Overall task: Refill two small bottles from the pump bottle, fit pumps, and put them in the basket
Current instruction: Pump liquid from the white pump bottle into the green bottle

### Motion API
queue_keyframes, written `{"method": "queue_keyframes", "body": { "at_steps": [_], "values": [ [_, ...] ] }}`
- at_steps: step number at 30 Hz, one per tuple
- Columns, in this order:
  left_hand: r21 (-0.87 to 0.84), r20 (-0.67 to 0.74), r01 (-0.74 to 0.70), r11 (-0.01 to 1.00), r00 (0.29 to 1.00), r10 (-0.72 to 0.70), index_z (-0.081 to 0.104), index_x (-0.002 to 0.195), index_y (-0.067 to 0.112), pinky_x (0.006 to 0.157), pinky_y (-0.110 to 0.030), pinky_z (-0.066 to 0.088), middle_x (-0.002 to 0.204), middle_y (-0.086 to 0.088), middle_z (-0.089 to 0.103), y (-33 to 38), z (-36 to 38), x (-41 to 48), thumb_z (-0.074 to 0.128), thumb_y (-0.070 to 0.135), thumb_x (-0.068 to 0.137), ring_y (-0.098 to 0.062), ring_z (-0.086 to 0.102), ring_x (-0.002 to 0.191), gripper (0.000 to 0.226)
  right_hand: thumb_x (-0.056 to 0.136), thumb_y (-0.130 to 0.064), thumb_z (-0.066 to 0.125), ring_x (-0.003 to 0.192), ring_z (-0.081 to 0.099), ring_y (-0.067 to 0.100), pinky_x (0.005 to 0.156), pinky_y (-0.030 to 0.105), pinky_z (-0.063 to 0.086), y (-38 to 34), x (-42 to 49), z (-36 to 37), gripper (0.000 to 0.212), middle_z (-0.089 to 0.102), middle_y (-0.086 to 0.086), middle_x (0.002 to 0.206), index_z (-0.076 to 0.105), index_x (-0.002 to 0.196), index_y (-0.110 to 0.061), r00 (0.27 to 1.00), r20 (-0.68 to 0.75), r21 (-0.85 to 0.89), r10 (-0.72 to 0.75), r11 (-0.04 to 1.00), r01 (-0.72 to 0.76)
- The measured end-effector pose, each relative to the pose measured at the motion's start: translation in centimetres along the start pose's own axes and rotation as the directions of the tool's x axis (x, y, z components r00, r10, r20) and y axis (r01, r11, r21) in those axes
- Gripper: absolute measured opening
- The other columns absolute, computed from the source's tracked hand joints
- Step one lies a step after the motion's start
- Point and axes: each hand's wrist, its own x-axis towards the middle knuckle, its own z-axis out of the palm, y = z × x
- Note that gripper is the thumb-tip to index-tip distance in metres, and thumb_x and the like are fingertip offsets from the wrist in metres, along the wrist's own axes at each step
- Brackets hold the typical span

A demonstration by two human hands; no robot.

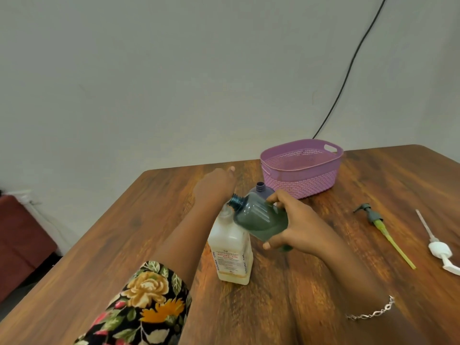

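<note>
The large white bottle [231, 247] stands upright mid-table with no pump on its neck. My right hand [296, 225] grips a small dark teal bottle [258, 217], tilted so that its open mouth points up and left, close above the white bottle's neck. A small purple bottle [261, 191] with an open mouth stands just behind it. My left hand [215, 188] reaches out over the table beyond the white bottle, blurred, with its fingers hidden behind its back. The purple basket [301, 170] sits at the back with nothing in it.
A dark pump with a yellow-green tube [375, 217] lies on the wooden table [286, 295] at the right. A white pump [440, 250] lies near the right edge. A black cable [348, 70] runs down the wall behind the basket.
</note>
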Motion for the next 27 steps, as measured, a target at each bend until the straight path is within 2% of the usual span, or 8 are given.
{"method": "queue_keyframes", "body": {
  "at_steps": [4, 7, 9, 11, 14, 19, 24, 27],
  "values": [
    [-0.041, 0.023, 0.024, 0.999, 0.999, -0.024, 0.051, 0.08, 0.006, 0.066, -0.031, 0.04, 0.066, -0.003, 0.049, -0.4, 0.6, 0.1, 0.019, 0.044, 0.1, -0.018, 0.05, 0.067, 0.054, 0.058, -0.014, 0.086, 0.104, 0.051, 0.015, 0.083, 0.042, 0.054, 0.2, 0.1, 0.3, 0.072, 0.044, -0.009, 0.106, 0.044, 0.114, -0.027, 1.0, 0.008, 0.004, 0.016, 1.0, -0.016],
    [-0.081, 0.023, -0.001, 0.997, 1.0, 0.003, 0.046, 0.07, 0.009, 0.068, -0.03, 0.04, 0.068, -0.001, 0.05, -0.1, 0.1, 0.2, 0.021, 0.044, 0.1, -0.015, 0.048, 0.063, 0.053, 0.058, -0.014, 0.086, 0.102, 0.049, 0.014, 0.075, 0.032, 0.055, 0.0, 0.1, 0.2, 0.072, 0.044, -0.007, 0.109, 0.044, 0.116, -0.025, 1.0, 0.0, 0.023, 0.011, 1.0, -0.011],
    [-0.116, 0.034, -0.027, 0.993, 0.999, 0.031, 0.043, 0.067, 0.014, 0.07, -0.03, 0.038, 0.077, -0.001, 0.054, 0.2, -0.6, 0.5, 0.021, 0.045, 0.1, -0.016, 0.052, 0.072, 0.05, 0.059, -0.012, 0.085, 0.101, 0.05, 0.015, 0.067, 0.028, 0.056, -0.3, 0.1, -0.1, 0.071, 0.044, -0.005, 0.109, 0.044, 0.116, -0.024, 1.0, 0.003, 0.056, 0.007, 0.998, -0.007],
    [-0.136, 0.046, -0.04, 0.99, 0.998, 0.047, 0.049, 0.073, 0.013, 0.072, -0.031, 0.038, 0.083, -0.002, 0.056, 0.3, -1.0, 0.7, 0.021, 0.045, 0.1, -0.019, 0.053, 0.08, 0.051, 0.058, -0.013, 0.086, 0.101, 0.051, 0.016, 0.071, 0.035, 0.057, -0.3, 0.1, -0.4, 0.073, 0.044, -0.005, 0.109, 0.044, 0.117, -0.025, 1.0, -0.006, 0.038, -0.007, 0.999, 0.007],
    [-0.148, 0.045, -0.018, 0.989, 0.999, 0.025, 0.055, 0.089, 0.006, 0.074, -0.032, 0.041, 0.087, -0.007, 0.06, 0.1, -0.4, 0.5, 0.021, 0.045, 0.1, -0.02, 0.054, 0.08, 0.054, 0.057, -0.013, 0.086, 0.102, 0.05, 0.016, 0.08, 0.043, 0.054, -0.1, 0.2, -0.4, 0.072, 0.043, -0.008, 0.106, 0.044, 0.113, -0.027, 1.0, -0.016, 0.012, -0.01, 1.0, 0.01],
    [-0.128, 0.037, 0.02, 0.992, 0.999, -0.016, 0.06, 0.087, 0.002, 0.078, -0.035, 0.05, 0.077, -0.008, 0.058, -0.7, 0.8, 0.1, 0.019, 0.048, 0.099, -0.021, 0.055, 0.073, 0.063, 0.057, -0.013, 0.086, 0.104, 0.052, 0.017, 0.082, 0.045, 0.054, 0.4, 0.5, 0.2, 0.073, 0.045, -0.007, 0.11, 0.044, 0.114, -0.026, 0.999, 0.033, 0.01, 0.02, 1.0, -0.02],
    [-0.151, 0.037, -0.004, 0.989, 0.999, 0.01, 0.058, 0.086, 0.005, 0.066, -0.027, 0.042, 0.077, -0.004, 0.057, -0.2, -0.3, 0.2, 0.021, 0.047, 0.099, -0.016, 0.053, 0.069, 0.058, 0.058, -0.011, 0.086, 0.101, 0.053, 0.017, 0.075, 0.043, 0.057, 0.0, 0.5, -0.1, 0.071, 0.046, -0.005, 0.111, 0.045, 0.114, -0.026, 1.0, 0.027, 0.051, 0.002, 0.999, -0.004],
    [-0.091, -0.024, -0.045, 0.995, 0.999, 0.043, 0.048, 0.07, 0.01, 0.053, -0.022, 0.034, 0.065, 0.001, 0.049, 0.4, -1.2, 0.5, 0.022, 0.049, 0.099, -0.009, 0.044, 0.057, 0.055, 0.059, -0.012, 0.086, 0.098, 0.053, 0.016, 0.073, 0.042, 0.057, -0.2, 0.5, -0.6, 0.071, 0.044, -0.008, 0.105, 0.044, 0.115, -0.025, 1.0, 0.019, 0.036, -0.019, 0.999, 0.018]
  ]
}}
